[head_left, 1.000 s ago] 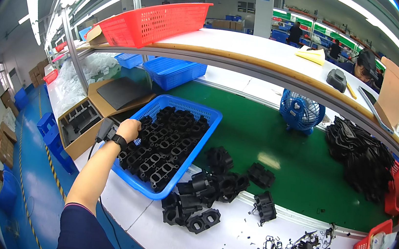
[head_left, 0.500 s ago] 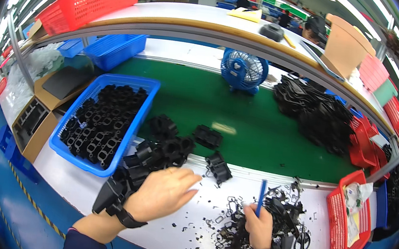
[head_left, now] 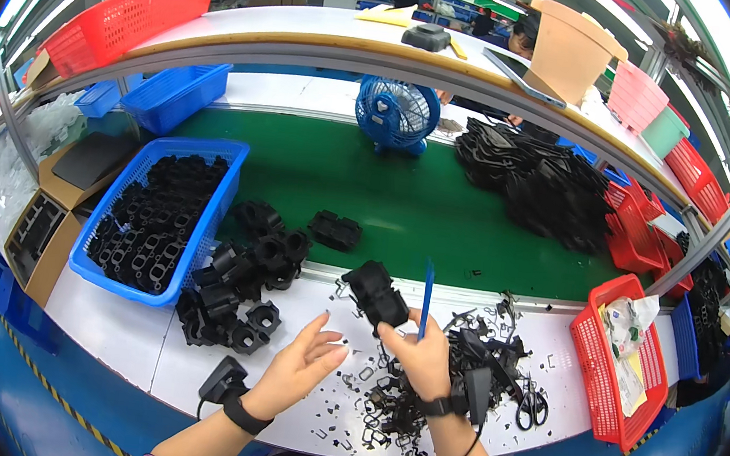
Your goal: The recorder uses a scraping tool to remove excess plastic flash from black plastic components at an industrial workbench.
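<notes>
My right hand (head_left: 422, 359) is closed with a slim blue stick-like tool (head_left: 428, 294) standing up from its fingers. Its thumb and fingertips also grip the lower right end of a black moulded plastic part (head_left: 374, 294) with rounded double housings. To the left, my open left hand (head_left: 302, 367) has its fingers apart, pointing toward that part, with nothing in it. Similar black parts (head_left: 258, 261) lie in a heap beyond my left hand, and a single one (head_left: 334, 230) sits apart on the green surface. Under and beside my right hand spreads a pile of black plastic scraps (head_left: 394, 407).
A blue basket (head_left: 80, 263) full of black parts stands left, next to an open cardboard box (head_left: 37, 249). Scissors (head_left: 532, 407) lie right of the scraps, before a red basket (head_left: 590, 344). A blue fan (head_left: 386, 122) and black flat pieces (head_left: 532, 180) stand farther back.
My right hand has moved up and left from the scrap pile and taken hold of the black part. My left hand has drawn back from the heap toward me. The whole view has shifted.
</notes>
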`<state>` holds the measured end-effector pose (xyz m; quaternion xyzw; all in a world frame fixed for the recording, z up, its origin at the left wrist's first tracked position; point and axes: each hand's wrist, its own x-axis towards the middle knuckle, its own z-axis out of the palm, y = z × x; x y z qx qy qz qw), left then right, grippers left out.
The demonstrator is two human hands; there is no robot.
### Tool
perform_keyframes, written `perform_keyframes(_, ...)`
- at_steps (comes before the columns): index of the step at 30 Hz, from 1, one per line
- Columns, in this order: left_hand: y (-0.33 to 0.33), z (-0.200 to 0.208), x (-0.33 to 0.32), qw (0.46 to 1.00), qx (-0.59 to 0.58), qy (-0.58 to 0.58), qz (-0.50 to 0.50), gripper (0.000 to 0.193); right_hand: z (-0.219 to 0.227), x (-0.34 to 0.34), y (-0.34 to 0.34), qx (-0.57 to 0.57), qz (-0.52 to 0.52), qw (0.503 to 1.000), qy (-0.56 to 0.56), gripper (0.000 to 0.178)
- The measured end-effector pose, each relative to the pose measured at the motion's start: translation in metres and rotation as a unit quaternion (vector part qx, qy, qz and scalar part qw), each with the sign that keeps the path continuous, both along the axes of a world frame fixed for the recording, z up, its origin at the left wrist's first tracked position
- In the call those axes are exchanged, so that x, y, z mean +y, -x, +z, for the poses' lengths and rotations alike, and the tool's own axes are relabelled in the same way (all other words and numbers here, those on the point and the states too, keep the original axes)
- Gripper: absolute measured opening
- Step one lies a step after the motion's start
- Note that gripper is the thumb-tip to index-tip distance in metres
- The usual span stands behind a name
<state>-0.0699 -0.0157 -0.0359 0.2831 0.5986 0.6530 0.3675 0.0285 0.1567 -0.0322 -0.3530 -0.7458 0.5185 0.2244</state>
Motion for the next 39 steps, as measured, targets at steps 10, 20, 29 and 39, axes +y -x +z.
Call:
perform_keyframes(10, -0.042, 0.016, 0.026, 0.918, -0.361, -0.113, -0.118, 0.047, 0.034, -0.047, -0.118, 0.175, -0.07, 0.939, 0.288, 0.019)
perform_keyframes(20, -0.056, 0.011, 0.021, 0.871, -0.416, -0.142, -0.22, 0.054, 0.04, -0.052, -0.151, 0.324, -0.027, 0.921, 0.216, 0.058)
perform_keyframes(29, -0.058, 0.006, 0.012, 0.851, -0.451, -0.158, -0.217, 0.056, 0.045, -0.062, -0.15, 0.284, -0.017, 0.938, 0.199, 0.025)
perform_keyframes(39, -0.055, 0.009, 0.01, 0.872, -0.423, -0.152, -0.193, 0.059, 0.052, -0.066, -0.14, 0.227, -0.03, 0.963, 0.144, 0.019)
